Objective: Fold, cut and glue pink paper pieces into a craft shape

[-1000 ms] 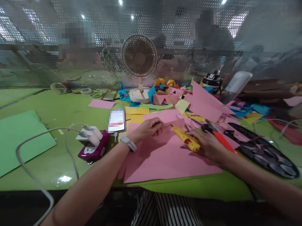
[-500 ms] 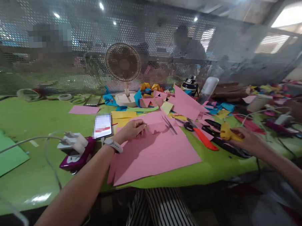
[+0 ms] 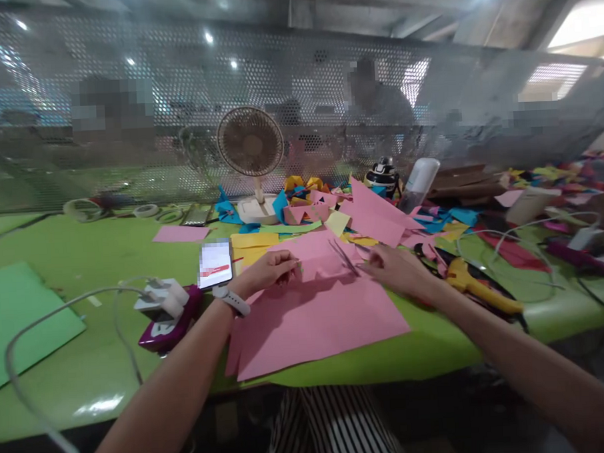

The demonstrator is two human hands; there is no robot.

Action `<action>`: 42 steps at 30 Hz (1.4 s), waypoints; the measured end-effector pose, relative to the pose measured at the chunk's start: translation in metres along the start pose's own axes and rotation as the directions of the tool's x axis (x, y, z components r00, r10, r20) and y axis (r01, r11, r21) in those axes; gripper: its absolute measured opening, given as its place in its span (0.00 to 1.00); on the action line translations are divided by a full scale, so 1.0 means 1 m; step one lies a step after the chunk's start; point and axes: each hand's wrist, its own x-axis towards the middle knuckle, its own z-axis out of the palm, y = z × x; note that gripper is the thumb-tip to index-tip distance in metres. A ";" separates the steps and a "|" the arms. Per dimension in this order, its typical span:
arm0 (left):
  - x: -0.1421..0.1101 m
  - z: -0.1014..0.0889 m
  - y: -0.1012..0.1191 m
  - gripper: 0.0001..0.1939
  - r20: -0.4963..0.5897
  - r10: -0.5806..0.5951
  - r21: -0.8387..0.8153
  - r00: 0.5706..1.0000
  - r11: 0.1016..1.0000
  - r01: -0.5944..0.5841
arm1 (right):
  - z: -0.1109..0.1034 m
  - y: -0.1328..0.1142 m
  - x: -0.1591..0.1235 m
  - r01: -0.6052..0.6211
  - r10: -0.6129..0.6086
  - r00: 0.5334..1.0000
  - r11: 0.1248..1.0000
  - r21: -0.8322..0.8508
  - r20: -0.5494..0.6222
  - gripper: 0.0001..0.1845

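Observation:
My left hand [image 3: 278, 269], with a pale watch on its wrist, is closed in a pinch at the edge of a small raised piece of pink paper [image 3: 322, 264]. A tiny green spot shows by its fingertips. Beneath lies a large pink paper sheet [image 3: 316, 326]. A thin metal tool that looks like tweezers [image 3: 343, 257] rests on the paper. My right hand [image 3: 391, 268] is just right of this tool, fingers bent and partly blurred; I cannot tell whether they touch it. Right of that hand, a yellow glue gun [image 3: 472, 287] lies on a black tray [image 3: 505, 291].
A phone [image 3: 216, 263] and a purple power strip with plugs [image 3: 169, 326] are on the left, with loose cables. A fan [image 3: 252, 148], paper scraps and a clear bottle [image 3: 420, 181] stand at the back. Green paper [image 3: 26, 319] lies far left. People show behind the perforated screen.
My right hand has let go of the glue gun, which now lies on the black tray, and has moved left beside the tweezers-like tool. My left hand keeps its pinch.

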 end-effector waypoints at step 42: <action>-0.002 0.010 -0.009 0.17 0.063 -0.046 -0.038 0.997 0.998 0.049 | 0.093 -0.065 0.139 -0.051 0.095 0.995 0.334 0.941 0.021 0.24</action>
